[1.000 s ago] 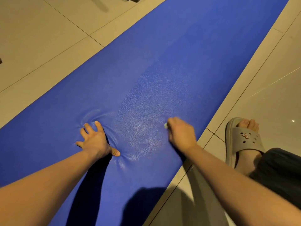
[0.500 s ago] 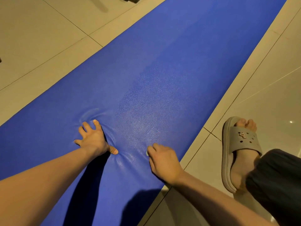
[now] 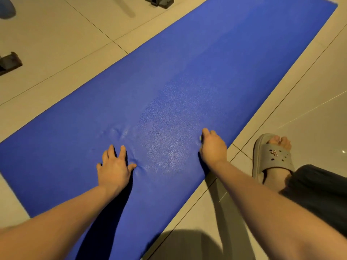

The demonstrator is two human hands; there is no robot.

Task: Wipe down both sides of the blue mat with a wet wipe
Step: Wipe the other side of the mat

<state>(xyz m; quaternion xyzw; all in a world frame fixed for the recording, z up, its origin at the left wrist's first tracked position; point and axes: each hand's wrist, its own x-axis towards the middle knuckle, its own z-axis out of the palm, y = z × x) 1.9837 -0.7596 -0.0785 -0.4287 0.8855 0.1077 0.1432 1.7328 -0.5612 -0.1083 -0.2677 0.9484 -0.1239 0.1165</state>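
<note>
The blue mat (image 3: 187, 76) lies flat on the tiled floor, running from lower left to upper right. My left hand (image 3: 114, 167) presses on it with spread fingers, and the mat wrinkles around the fingertips. Near the mat's right edge my right hand (image 3: 213, 147) is curled over a small white wet wipe (image 3: 201, 138); only a sliver of it shows by the fingertips. A damp, shiny patch lies on the mat between the two hands.
Beige floor tiles (image 3: 56, 34) surround the mat. My foot in a grey slipper (image 3: 272, 156) stands right of the mat, with a dark trouser leg (image 3: 319, 194) below it. Dark furniture feet (image 3: 9, 62) sit at the left, and another (image 3: 159, 1) at the top.
My right hand slid toward me along the mat, then back out to the right edge. My left hand moved back a little and pressed down again. The view pulled back, showing more floor.
</note>
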